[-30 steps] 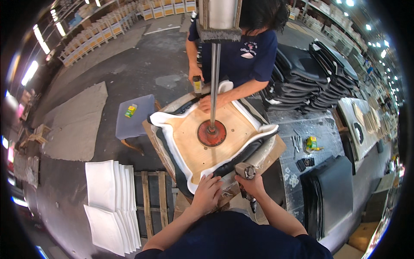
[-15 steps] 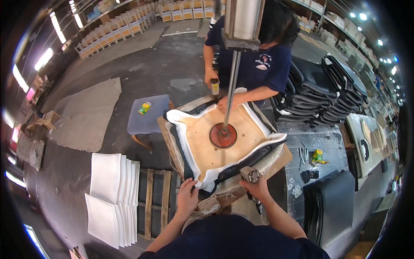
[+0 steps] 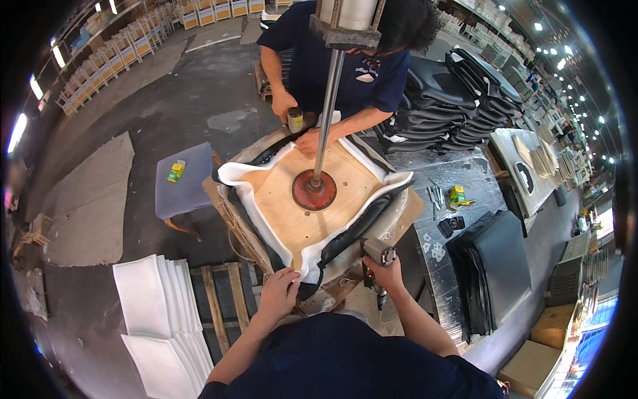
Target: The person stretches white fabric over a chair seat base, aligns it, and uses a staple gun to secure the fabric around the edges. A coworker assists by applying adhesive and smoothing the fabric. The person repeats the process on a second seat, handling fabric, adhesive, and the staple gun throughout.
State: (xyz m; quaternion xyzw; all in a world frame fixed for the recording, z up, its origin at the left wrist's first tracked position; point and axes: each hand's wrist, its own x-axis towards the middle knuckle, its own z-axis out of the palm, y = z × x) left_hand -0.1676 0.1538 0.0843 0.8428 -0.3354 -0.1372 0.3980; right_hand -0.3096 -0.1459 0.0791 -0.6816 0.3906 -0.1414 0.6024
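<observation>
Between me and a co-worker lies a square chair seat, bottom up: a plywood board (image 3: 266, 193) ringed by white padding (image 3: 229, 173) and a black cover (image 3: 359, 233). A round red press plate (image 3: 314, 190) on a metal rod (image 3: 329, 113) bears on its middle. My left hand (image 3: 279, 292) has bent fingers pinching the white padding at the near corner. In my right hand (image 3: 387, 272) is a staple gun (image 3: 379, 251), just right of that corner and off the board. At the far edge, the co-worker's hand (image 3: 284, 106) grips another staple gun (image 3: 295, 121).
White foam sheets (image 3: 143, 292) are stacked at left beside a wooden pallet (image 3: 216, 306). A grey padded stool (image 3: 183, 189) carries a small box (image 3: 176, 171). On the right, a table (image 3: 425, 229) holds tools and stacked black sheets (image 3: 495, 266); black seats (image 3: 432, 100) pile behind.
The whole view has swung, so the seat and stacks appear further left. My left fingers stay at the near corner, and the staple gun stays in my right hand beside it.
</observation>
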